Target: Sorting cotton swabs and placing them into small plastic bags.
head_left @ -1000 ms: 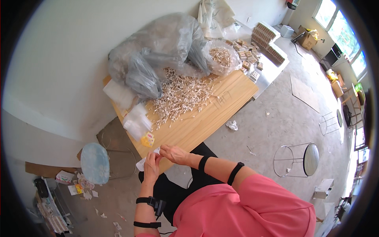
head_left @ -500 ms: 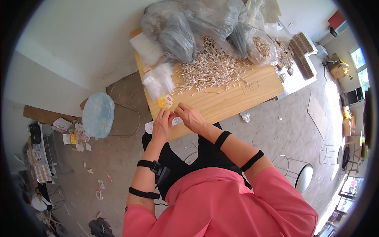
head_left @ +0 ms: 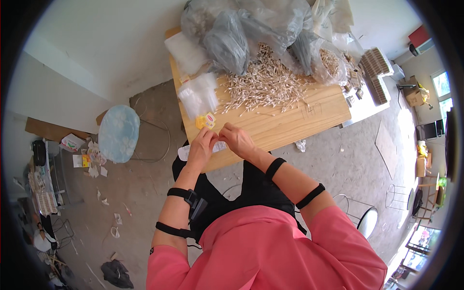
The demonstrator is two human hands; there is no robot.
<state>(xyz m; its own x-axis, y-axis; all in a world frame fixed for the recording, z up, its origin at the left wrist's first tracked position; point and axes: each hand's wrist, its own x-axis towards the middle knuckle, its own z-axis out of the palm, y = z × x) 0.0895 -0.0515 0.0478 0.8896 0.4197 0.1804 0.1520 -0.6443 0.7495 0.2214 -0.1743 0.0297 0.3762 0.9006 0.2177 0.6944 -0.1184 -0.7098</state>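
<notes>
My left hand (head_left: pixel 201 147) and my right hand (head_left: pixel 238 140) meet at the near left part of the wooden table (head_left: pixel 290 124). On both hands the fingers are pinched together, fingertips almost touching; whatever is between them is too small or hidden to make out. A white printed paper strip (head_left: pixel 183 153) lies under my hands, partly covered by the left one. Just beyond my fingertips are small yellow cards (head_left: pixel 205 121). A stack of clear plastic bags (head_left: pixel 199 95) lies behind these. A loose heap of cotton swabs (head_left: pixel 263 89) spreads over the table's middle.
Large grey plastic bags (head_left: pixel 227 43) crowd the table's far side, beside an open clear bag of swabs (head_left: pixel 328 63). Bundled packs (head_left: pixel 376 65) stand at the far right. A stool with a pale blue seat (head_left: pixel 119 134) is at the left. Paper scraps (head_left: pixel 300 145) litter the floor.
The view has shifted slightly, so the table sits a little further right. My hands stay pinched together at the same part of the table, fingertips slightly rearranged.
</notes>
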